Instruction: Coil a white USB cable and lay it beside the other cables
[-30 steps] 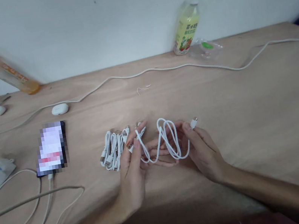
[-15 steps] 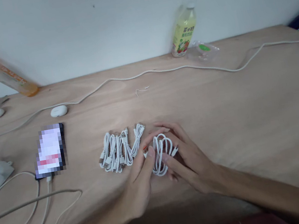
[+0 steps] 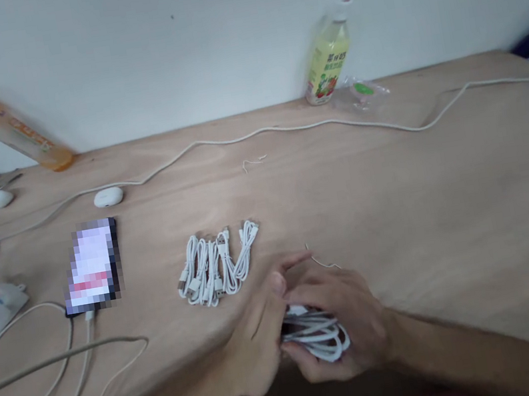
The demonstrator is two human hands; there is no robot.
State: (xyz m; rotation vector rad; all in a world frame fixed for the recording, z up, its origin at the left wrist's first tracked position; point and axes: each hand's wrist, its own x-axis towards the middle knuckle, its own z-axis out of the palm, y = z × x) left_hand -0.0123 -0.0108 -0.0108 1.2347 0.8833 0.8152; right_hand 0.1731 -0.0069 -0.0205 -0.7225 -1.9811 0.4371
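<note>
A loosely coiled white cable is gripped low at the table's near edge, between my two hands. My right hand wraps round it from the right, its thumb underneath and its fingers over the top. From the left, my left hand closes against the coil's other end, thumb upright and forefinger reaching across; its palm hides that end. A short thin white tie shows just beyond my fingers. Several bundled white USB cables lie side by side on the table to the left, the rightmost slightly apart.
Left on the wooden table are a phone with a cable plugged in, a white earbud case and loose cords. An orange bottle and a yellow bottle stand by the wall. A long white cord crosses the back.
Both hands have come down toward me with the coiled cable, which has turned flatter. My right hand now covers more of it. The thin tie has come into sight beyond the fingers.
</note>
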